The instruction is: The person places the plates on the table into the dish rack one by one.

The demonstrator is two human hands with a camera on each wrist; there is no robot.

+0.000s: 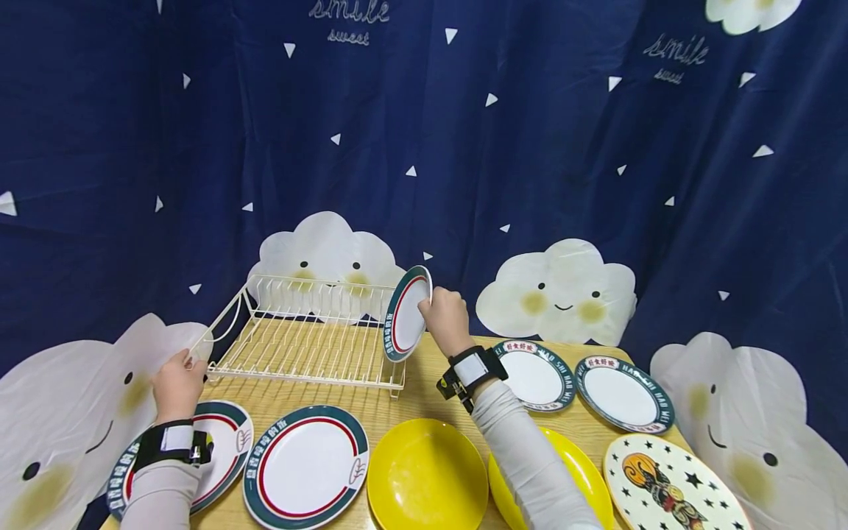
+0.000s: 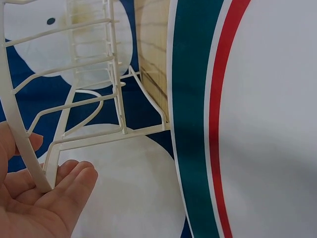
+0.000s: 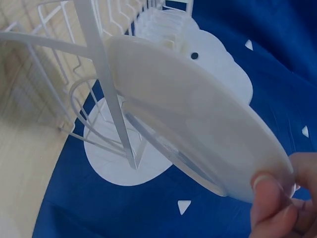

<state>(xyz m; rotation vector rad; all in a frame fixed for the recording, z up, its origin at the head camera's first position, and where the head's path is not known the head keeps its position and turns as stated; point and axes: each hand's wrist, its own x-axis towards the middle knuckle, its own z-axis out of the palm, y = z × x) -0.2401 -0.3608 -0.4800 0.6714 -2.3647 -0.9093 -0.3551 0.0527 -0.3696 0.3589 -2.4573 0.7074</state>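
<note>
A white wire dish rack [image 1: 305, 378] stands at the back left of the wooden table. My left hand [image 1: 179, 386] holds the rack's left end; in the left wrist view, the thumb and fingers lie around its flat corner bar [image 2: 32, 158]. With my right hand [image 1: 449, 324] I pinch a white plate [image 1: 405, 316] with a green and red rim by its right edge. The plate stands nearly on edge at the rack's right end. Its pale underside [image 3: 188, 109] faces the right wrist camera, overlapping the rack's end bar [image 3: 106, 79] there.
Two similar green-rimmed plates lie front left, one under my left wrist and one beside it [image 1: 308, 471]. A yellow plate [image 1: 427, 475] lies centre front, another [image 1: 583, 478] under my right forearm. Two lettered plates [image 1: 623, 397] and a star-patterned plate [image 1: 702, 489] lie right. A blue curtain [image 1: 371, 96] hangs behind.
</note>
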